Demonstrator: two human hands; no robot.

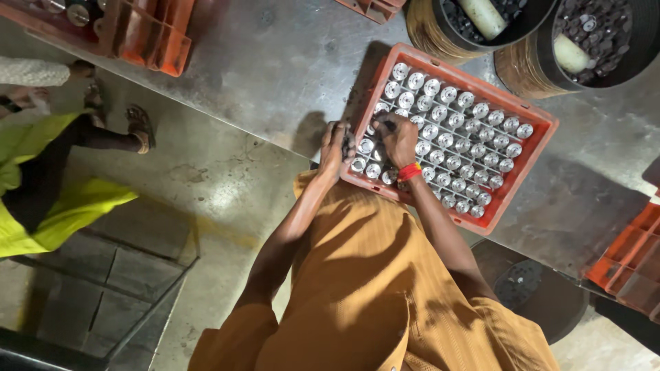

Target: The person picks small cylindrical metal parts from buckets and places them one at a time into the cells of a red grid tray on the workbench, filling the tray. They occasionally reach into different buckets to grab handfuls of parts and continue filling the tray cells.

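Where both reach into orange crate [538,152], left hand [337,148] grip unclear, right hand [397,137] pinches small dark piece, identity unclear.

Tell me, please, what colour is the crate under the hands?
Orange crate, seen best in the head view.

No labels, signs or screens; only packaging is the orange plastic crate [535,159] on the tabletop [275,75], more orange crates at top left [155,34] and right edge [632,264].
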